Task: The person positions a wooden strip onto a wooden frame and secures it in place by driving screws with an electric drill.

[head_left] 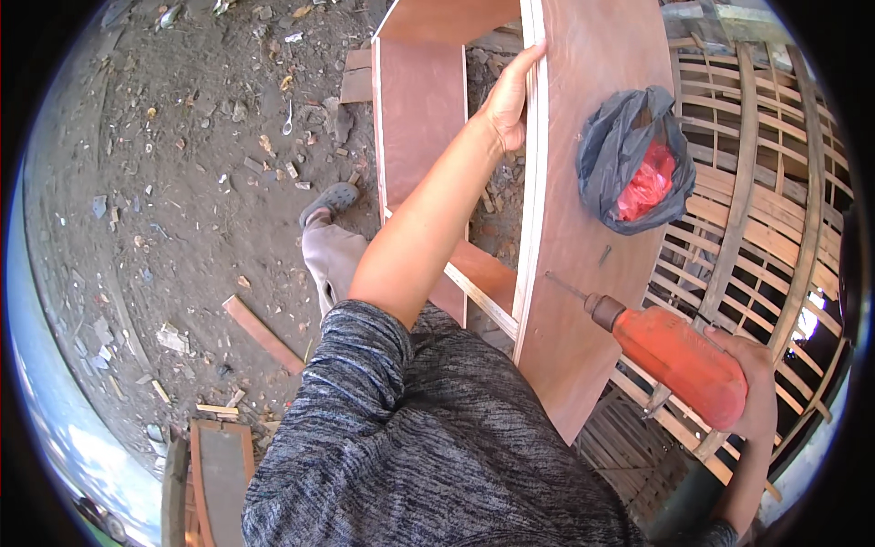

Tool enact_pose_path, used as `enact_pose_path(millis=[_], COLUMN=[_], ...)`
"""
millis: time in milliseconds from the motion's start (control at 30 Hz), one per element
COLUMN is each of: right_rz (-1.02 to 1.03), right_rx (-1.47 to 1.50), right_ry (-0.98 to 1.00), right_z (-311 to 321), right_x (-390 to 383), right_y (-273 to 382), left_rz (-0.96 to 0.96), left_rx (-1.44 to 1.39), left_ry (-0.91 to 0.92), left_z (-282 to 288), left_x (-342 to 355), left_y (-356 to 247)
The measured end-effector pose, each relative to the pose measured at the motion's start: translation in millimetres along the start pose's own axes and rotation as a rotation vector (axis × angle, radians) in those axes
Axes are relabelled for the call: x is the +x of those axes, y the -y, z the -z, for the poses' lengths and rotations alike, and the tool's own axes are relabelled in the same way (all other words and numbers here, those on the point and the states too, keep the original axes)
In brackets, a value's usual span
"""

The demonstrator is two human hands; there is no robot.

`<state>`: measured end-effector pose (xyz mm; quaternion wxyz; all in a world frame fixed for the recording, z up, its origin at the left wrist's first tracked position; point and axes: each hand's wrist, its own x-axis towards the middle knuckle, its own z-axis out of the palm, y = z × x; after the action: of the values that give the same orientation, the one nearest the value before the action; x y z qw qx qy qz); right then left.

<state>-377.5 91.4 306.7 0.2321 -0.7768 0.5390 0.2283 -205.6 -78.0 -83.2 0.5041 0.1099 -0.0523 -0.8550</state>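
A long open plywood cabinet (585,100) with pale edge strips runs up the middle of the view. My left hand (510,100) grips the pale edge of its right-hand panel, its fingertips partly hidden. In my right hand (752,369) is an orange power drill (674,360), held by its rear end. The thin bit points left, its tip at the panel's surface near the pale edge; whether it touches, I cannot tell. Ahead of the drill lie a few dark screws (605,255) on that panel. Beyond them sits a black plastic bag (602,150) with a red plastic bag (649,182) inside.
A slatted bamboo structure (743,210) stands at the right, close beside the drill. Dirt ground (200,201) strewn with scraps spreads out on the left, with a wooden strip (264,333) and a framed board (221,465) nearby. My shoe (333,202) is beside the cabinet.
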Motion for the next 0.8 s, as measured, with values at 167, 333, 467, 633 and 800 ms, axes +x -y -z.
enact_pose_path(millis=[167,333,467,633,800], right_rz=[-0.02,-0.007,0.005,-0.033,-0.05], right_rx=[0.017,0.019,-0.074,0.0,0.058], right_ry=[-0.017,-0.03,-0.029,0.01,0.017], right_z=[-4,-8,-9,-7,-6], right_x=[0,-4,-7,-7,-5], right_y=[-4,-5,-4,-1,1], left_rz=[-0.019,0.051,0.057,0.034,0.096], left_rx=[0.12,0.095,0.109,0.14,0.185], left_ry=[-0.081,-0.059,-0.101,-0.062,-0.164], left_z=[-9,-7,-9,-10,5], left_x=[-2,4,2,-7,-47], left_y=[7,9,11,6,34])
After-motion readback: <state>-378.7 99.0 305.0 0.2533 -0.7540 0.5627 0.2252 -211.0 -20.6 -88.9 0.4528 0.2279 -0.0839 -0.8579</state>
